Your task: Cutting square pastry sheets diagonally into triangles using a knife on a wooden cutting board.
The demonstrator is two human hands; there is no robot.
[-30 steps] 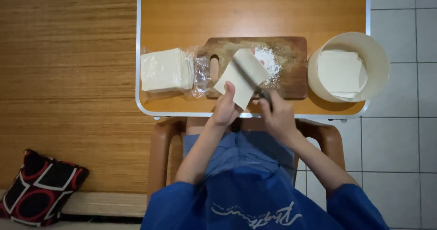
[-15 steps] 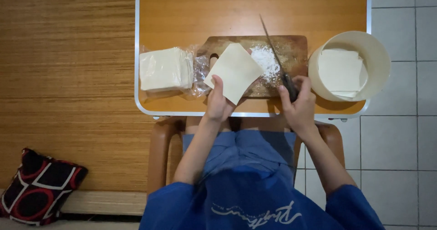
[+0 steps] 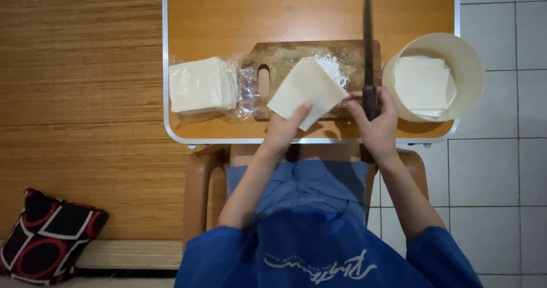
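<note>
My left hand (image 3: 284, 129) pinches the near corner of a stack of square pale dough sheets (image 3: 307, 88), lifted at a tilt over the wooden cutting board (image 3: 285, 57). My right hand (image 3: 376, 123) grips the handle of a dark knife (image 3: 367, 48), whose blade points away from me, just right of the sheets. A patch of white flour (image 3: 333, 66) lies on the board beside the sheets.
A plastic-wrapped stack of dough sheets (image 3: 200, 86) lies left of the board. A round cream bowl (image 3: 462, 60) holding square sheets stands at the right on the small wooden table (image 3: 228, 14). A patterned black-and-red bag (image 3: 45, 234) lies on the floor at the lower left.
The knife has swung from lying low by the sheets to pointing away over the board's right side. The sheets have shifted slightly right and down in my left hand.
</note>
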